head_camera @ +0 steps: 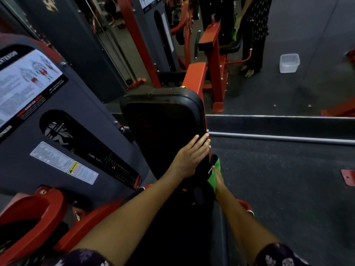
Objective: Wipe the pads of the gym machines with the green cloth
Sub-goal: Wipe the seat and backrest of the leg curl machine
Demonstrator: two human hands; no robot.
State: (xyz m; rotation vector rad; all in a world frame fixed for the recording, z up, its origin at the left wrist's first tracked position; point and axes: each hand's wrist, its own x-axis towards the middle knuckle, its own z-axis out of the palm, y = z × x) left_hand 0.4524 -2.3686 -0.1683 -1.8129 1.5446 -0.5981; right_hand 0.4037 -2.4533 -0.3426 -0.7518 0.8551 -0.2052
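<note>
pad (165, 127): long axis runs away from you | left hand (189, 158): fingers straight, flat on its right edge | green cloth (214, 172): just right of that edge, your right hand (219, 179) pressing it there, finger state unclear, nearer for wiping

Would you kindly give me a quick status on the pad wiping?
Left hand flat on pad. Right hand holds cloth at pad's right edge. Nothing in the way.

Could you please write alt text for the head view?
A person's left hand lies flat on a black padded machine backrest while the right hand presses a green cloth against its right edge.
</note>
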